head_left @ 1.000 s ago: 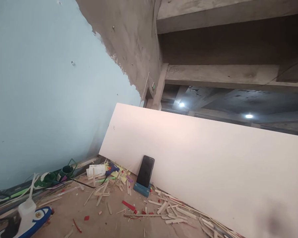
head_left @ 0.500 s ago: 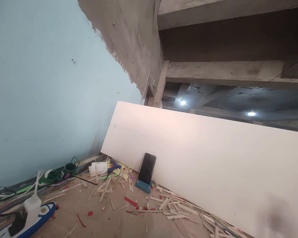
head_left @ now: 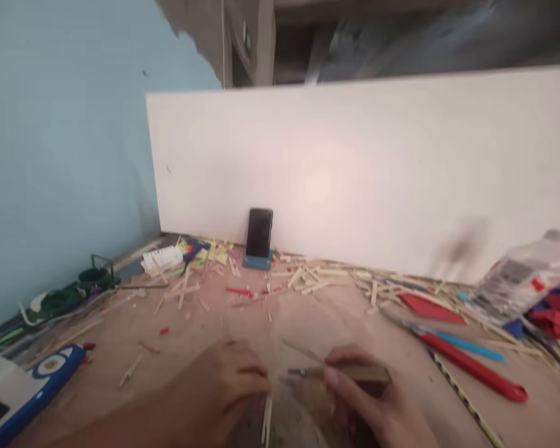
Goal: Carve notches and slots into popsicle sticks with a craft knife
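Note:
My left hand [head_left: 236, 379] is low in the middle, blurred, its fingers curled down onto a thin pale wooden stick [head_left: 267, 420] on the tabletop. Across from it, my right hand [head_left: 378, 398] is closed around a hand tool with a brownish handle [head_left: 366, 373] and a narrow dark metal tip. The tip points left toward my left fingers, with a gap between. A thin sliver of wood [head_left: 301, 350] runs out beside my right index finger. Blur hides the tool's exact kind.
A phone [head_left: 260, 233] stands in a blue holder against a white board [head_left: 354, 168]. Loose wooden sticks [head_left: 317, 280] lie along the board. Red-handled pliers or scissors [head_left: 476, 367] and a plastic bag [head_left: 518, 274] are at right. A blue-and-white power strip [head_left: 51, 392] lies at left.
My view has tilted down and turned right, so more tabletop shows. Both hands have come into view, the right one with a tool in it.

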A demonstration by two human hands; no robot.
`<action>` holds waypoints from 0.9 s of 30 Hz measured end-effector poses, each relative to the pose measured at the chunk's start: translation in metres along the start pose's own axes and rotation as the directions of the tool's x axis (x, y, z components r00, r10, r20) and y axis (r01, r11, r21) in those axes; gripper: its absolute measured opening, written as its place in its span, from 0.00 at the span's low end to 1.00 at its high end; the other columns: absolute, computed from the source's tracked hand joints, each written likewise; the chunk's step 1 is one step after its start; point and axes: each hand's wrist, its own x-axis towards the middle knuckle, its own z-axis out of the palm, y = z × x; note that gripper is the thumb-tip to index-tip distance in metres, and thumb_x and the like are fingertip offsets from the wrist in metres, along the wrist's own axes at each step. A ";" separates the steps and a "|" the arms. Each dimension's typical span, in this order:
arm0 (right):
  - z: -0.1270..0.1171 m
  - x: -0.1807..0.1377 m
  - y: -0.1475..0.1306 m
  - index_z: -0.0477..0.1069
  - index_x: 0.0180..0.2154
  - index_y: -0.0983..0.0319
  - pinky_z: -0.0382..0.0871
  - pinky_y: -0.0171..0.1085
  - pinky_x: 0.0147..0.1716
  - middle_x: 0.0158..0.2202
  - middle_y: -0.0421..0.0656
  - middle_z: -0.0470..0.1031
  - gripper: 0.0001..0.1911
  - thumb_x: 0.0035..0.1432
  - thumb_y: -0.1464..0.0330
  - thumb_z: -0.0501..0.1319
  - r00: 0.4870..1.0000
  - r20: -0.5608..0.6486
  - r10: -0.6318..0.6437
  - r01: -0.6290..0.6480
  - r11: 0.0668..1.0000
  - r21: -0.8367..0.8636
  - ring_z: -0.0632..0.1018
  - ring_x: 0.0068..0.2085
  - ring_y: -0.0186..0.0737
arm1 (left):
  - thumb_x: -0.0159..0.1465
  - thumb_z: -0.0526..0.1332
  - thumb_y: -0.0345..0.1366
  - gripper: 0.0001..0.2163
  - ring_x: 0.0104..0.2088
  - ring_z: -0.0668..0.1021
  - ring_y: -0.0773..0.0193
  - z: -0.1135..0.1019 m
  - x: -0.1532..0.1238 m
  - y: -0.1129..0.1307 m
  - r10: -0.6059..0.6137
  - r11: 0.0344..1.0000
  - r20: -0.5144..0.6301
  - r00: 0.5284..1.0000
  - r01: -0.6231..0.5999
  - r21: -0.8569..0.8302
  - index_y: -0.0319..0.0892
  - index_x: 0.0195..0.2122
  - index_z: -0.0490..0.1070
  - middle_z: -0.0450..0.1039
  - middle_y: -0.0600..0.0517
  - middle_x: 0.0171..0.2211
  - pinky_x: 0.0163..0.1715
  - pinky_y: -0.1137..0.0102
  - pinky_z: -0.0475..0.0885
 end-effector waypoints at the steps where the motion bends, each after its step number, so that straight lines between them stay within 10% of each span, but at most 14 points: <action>1: 0.000 -0.001 -0.001 0.75 0.40 0.58 0.67 0.35 0.25 0.19 0.34 0.68 0.23 0.60 0.45 0.68 1.000 0.024 0.003 -0.004 1.000 0.020 0.72 0.23 0.36 | 0.73 0.57 0.26 0.11 0.49 0.80 0.57 0.000 -0.002 -0.002 -0.027 0.999 0.012 1.000 0.027 -0.032 0.40 0.50 0.77 0.80 0.46 0.48 0.52 0.60 0.74; 15: -0.002 -0.008 -0.012 0.84 0.37 0.52 0.78 0.27 0.33 0.35 0.38 0.86 0.02 0.61 0.63 0.72 0.951 0.223 -0.212 0.229 0.972 -0.051 0.85 0.34 0.36 | 0.76 0.60 0.32 0.06 0.47 0.76 0.61 -0.005 -0.006 0.000 -0.065 0.990 0.108 0.992 0.078 -0.118 0.44 0.45 0.77 0.78 0.52 0.44 0.51 0.63 0.62; 27: -0.008 -0.012 -0.001 0.78 0.46 0.44 0.76 0.25 0.26 0.42 0.35 0.85 0.10 0.68 0.67 0.67 0.914 0.291 -0.284 0.324 0.941 -0.098 0.86 0.42 0.38 | 0.75 0.60 0.31 0.06 0.43 0.73 0.63 -0.001 -0.007 0.005 -0.199 0.969 0.068 0.978 0.207 -0.135 0.45 0.44 0.78 0.75 0.55 0.41 0.48 0.64 0.61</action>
